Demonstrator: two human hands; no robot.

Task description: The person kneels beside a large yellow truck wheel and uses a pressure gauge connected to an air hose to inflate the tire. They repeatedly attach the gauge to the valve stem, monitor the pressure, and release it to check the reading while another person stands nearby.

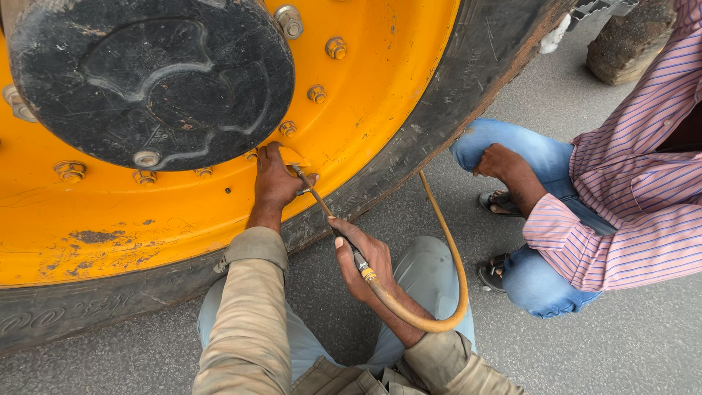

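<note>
Right hand [369,265] closed around the air hose [439,292]; left hand [276,179] pinches its metal nozzle [311,190] against the yellow rim [365,95]. Nozzle seated; hose not yet withdrawn.

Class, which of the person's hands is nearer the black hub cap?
Left. The left hand rests on the yellow rim just below the hub cap; the right hand grips the hose lower down.

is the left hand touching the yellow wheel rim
Touching. The head view shows the left hand pressed flat against the yellow rim just below the black hub cap, at the tip of the metal air chuck.
</note>
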